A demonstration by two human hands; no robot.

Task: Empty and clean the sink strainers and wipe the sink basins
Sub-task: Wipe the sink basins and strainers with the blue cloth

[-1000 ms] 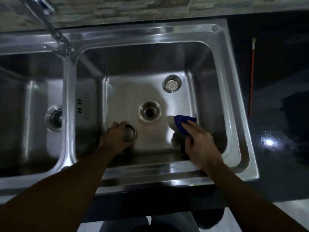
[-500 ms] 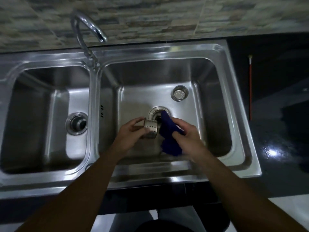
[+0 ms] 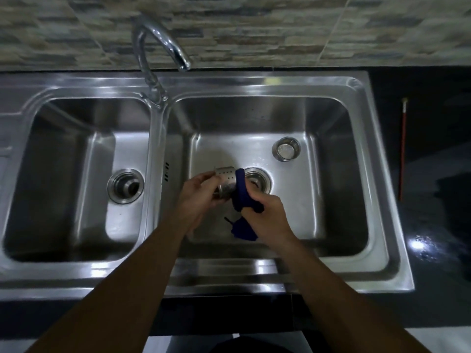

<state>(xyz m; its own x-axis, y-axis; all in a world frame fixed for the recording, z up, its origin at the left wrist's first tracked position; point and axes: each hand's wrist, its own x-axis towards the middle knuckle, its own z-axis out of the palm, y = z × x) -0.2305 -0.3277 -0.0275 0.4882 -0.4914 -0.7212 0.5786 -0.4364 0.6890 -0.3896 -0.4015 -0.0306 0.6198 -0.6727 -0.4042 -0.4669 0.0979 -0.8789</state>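
My left hand (image 3: 201,193) holds a perforated steel strainer (image 3: 225,177) above the floor of the right basin (image 3: 331,189). Its thumb and fingers are curled round the cup, which is tipped so that its holed wall faces up. My right hand (image 3: 267,215) is closed round a dark blue cloth (image 3: 242,194). The cloth is pressed against the right side of the strainer, and a loose tail of it hangs below my wrist.

My hands meet just left of the right drain (image 3: 258,178), whose left side the cloth partly hides. A second strainer (image 3: 286,149) stands upright on the basin floor toward the back right corner, well apart from my hands. The left basin (image 3: 63,174) has the left drain (image 3: 125,186) set close to its right wall.

The faucet (image 3: 163,44) rises from the back rim of the sink (image 3: 254,276), at the divider between the two basins. Its spout curves to the right, above the back edge of the right basin. A few overflow slots (image 3: 166,171) are cut into the divider wall.

On the black counter (image 3: 438,212) a thin red rod (image 3: 402,149) lies front to back, just beside the sink's right edge. A bright glare sits on the counter near the sink's front right corner. A tiled wall (image 3: 254,29) runs behind the counter's back edge.
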